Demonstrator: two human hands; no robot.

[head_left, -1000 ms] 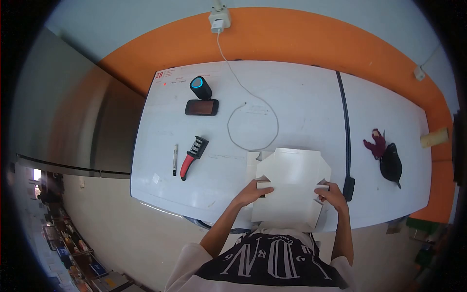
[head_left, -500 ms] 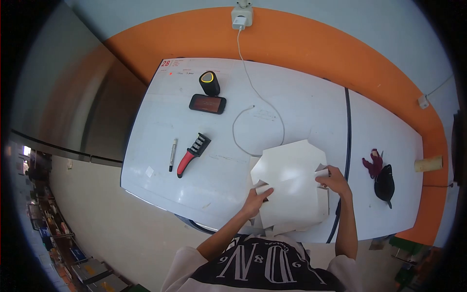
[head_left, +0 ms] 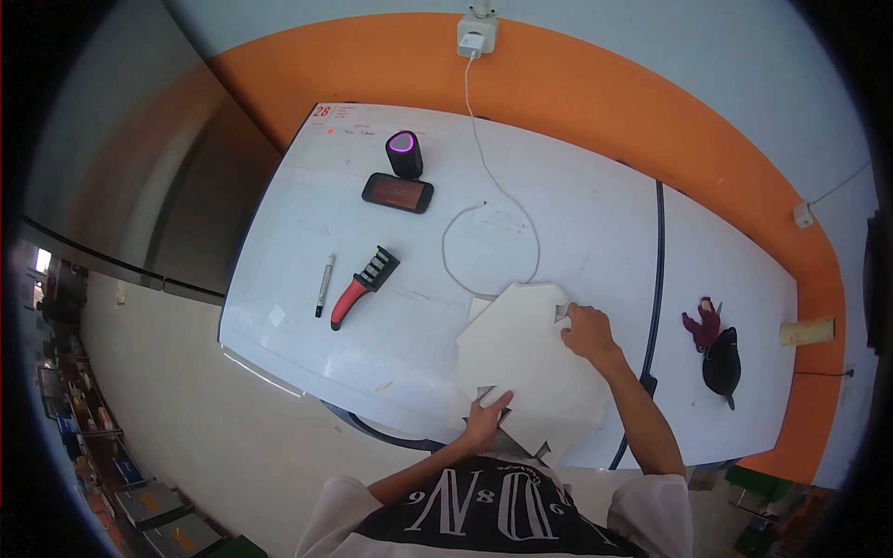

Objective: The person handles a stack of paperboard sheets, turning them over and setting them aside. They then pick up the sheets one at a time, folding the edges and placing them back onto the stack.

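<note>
A pale cardboard sheet (head_left: 530,358) with angled corners and notched edges lies near the front of the table, close to my body. My left hand (head_left: 486,423) grips its lower left edge beside a notch, with the thumb on top. At the upper right edge, my right hand (head_left: 588,332) is closed on the sheet next to another notch, its fingertips partly hidden. Other layers of the same pale card peek out beneath the left side.
A red-handled knife sharpener (head_left: 364,287), a marker (head_left: 325,286), a phone (head_left: 398,192) and a lit speaker (head_left: 404,154) lie to the left. A white cable (head_left: 445,246) loops behind the sheet. A maroon cloth item (head_left: 704,324) and black pouch (head_left: 721,367) lie right.
The sheet has turned counterclockwise and come nearer my body. My right hand has moved up and left with its edge, my left hand slightly down. The speaker light went from yellow to purple.
</note>
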